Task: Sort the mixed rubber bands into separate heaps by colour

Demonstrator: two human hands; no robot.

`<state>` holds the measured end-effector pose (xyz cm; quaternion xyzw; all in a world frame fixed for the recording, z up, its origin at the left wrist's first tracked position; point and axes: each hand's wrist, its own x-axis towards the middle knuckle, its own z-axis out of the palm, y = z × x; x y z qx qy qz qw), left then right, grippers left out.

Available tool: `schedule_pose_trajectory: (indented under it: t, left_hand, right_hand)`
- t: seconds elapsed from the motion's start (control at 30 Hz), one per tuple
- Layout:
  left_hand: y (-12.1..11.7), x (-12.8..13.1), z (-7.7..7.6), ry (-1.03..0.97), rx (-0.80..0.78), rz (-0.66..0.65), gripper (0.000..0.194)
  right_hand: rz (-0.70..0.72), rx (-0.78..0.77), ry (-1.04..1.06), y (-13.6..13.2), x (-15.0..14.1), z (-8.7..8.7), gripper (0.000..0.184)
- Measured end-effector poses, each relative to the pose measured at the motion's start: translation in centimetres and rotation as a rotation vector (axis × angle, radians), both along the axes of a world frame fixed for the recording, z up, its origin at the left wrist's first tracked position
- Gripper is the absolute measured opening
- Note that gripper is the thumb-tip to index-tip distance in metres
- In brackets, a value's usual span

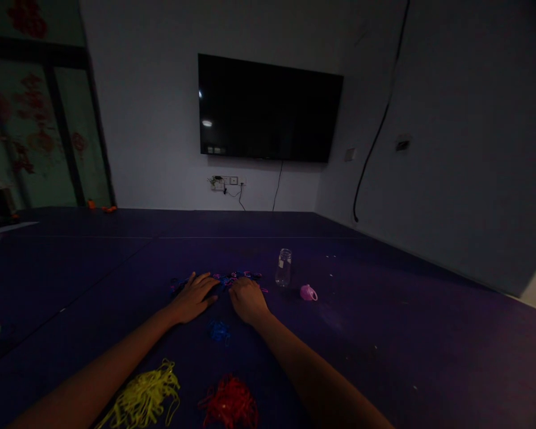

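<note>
A mixed pile of small blue, pink and dark loops (228,279), which look like rubber bands, lies on the dark purple floor. My left hand (195,298) rests flat at the left of this pile, fingers stretched out, palm down. From the right, my right hand (249,300) reaches into it with fingers curled under; whatever they pinch is hidden. Between my wrists sits a small heap of blue bands (218,330). Closer to me are a heap of yellow bands (146,394) and a heap of red bands (230,403).
A clear open bottle (283,269) stands upright right of the pile. Beside it lies a pink cap with a ring (308,292). Small white scraps (331,257) dot the floor. A television (270,110) hangs on the wall, with a black cable (375,140) to its right.
</note>
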<state>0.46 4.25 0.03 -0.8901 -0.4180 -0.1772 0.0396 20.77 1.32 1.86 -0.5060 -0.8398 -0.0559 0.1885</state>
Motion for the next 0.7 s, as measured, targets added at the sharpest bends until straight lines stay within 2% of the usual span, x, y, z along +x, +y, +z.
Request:
schedule_pose_trajectory:
  t: [0.17,0.47,0.7]
  left_hand:
    - [0.18,-0.11,-0.18,0.021,0.019,0.006,0.054]
    - [0.59,0.71,0.66,0.137,-0.076,-0.028,0.055]
    - [0.68,0.47,0.5,0.077,-0.01,-0.038,0.049]
  right_hand:
    - [-0.005,-0.012,0.018,0.16,-0.09,-0.08,0.034]
    - [0.034,-0.053,-0.021,0.52,0.05,-0.89,0.044]
    - [0.013,-0.071,-0.002,0.33,0.12,-0.59,0.039]
